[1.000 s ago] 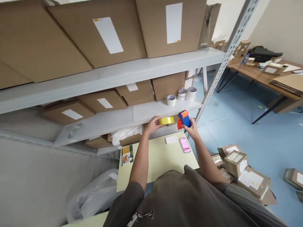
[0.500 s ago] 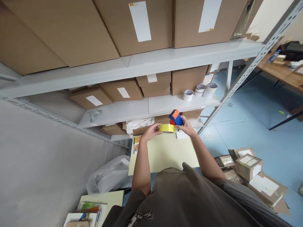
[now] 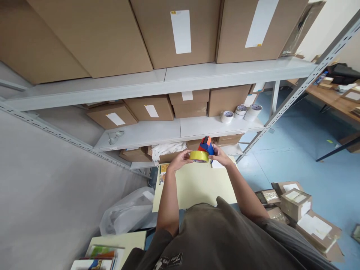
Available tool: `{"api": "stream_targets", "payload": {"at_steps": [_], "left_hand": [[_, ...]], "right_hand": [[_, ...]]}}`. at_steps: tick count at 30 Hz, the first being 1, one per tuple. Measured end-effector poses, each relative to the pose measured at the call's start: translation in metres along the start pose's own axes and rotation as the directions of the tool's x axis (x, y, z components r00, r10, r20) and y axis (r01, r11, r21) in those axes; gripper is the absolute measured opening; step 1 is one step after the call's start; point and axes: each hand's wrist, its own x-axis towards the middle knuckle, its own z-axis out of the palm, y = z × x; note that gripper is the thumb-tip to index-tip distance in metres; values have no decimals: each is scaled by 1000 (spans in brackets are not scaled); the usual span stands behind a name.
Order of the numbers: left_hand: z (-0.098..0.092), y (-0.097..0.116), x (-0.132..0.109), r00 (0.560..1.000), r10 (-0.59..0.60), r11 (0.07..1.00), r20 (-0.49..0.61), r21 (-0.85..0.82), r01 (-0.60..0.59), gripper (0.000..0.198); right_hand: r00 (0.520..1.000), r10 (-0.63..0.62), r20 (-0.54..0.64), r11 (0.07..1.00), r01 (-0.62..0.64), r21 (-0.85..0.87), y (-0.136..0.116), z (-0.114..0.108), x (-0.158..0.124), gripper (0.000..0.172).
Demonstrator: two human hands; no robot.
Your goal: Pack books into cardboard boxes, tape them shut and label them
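Observation:
My left hand [image 3: 181,160] grips the left side of a roll of yellow tape [image 3: 199,156], which is held level above the pale table. A blue and orange tape dispenser [image 3: 206,145] is in my right hand [image 3: 221,155], its fingers wrapped around the right side. The roll sits in front of the dispenser and hides its lower part. From here I cannot tell whether the roll is seated on the dispenser or only touching it.
Below my hands is a pale yellow table [image 3: 194,187] with a colourful booklet [image 3: 163,174]. White tape rolls [image 3: 227,117] and cardboard boxes [image 3: 185,103] stand on the shelf [image 3: 157,129] ahead. Parcels [image 3: 296,202] are piled on the floor at right; a plastic bag [image 3: 128,212] lies left.
The tape dispenser has turned more upright and come down slightly behind the yellow roll. Both hands keep their hold, and the view has shifted a little.

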Motion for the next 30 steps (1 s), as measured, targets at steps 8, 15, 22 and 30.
{"api": "stream_targets", "payload": {"at_steps": [8,15,22,30], "left_hand": [[-2,-3,-2,999,27,999,27,-23,-26,74],[2,-5,-4,1000,-1,999,27,-38,2,76],[9,-8,2,999,18,997,33,-75,-16,75],[18,-4,10,1000,17,999,-15,-44,-18,76]], "right_hand": [[990,77,120,982,-55,-179,-21,-9,-9,56],[989,115,97,942,-78,-327,-27,-11,-20,40],[980,166,107,936,-122,-331,-30,-19,-16,37],[981,140,134,972,-110,-210,-22,-24,-16,41]]}}
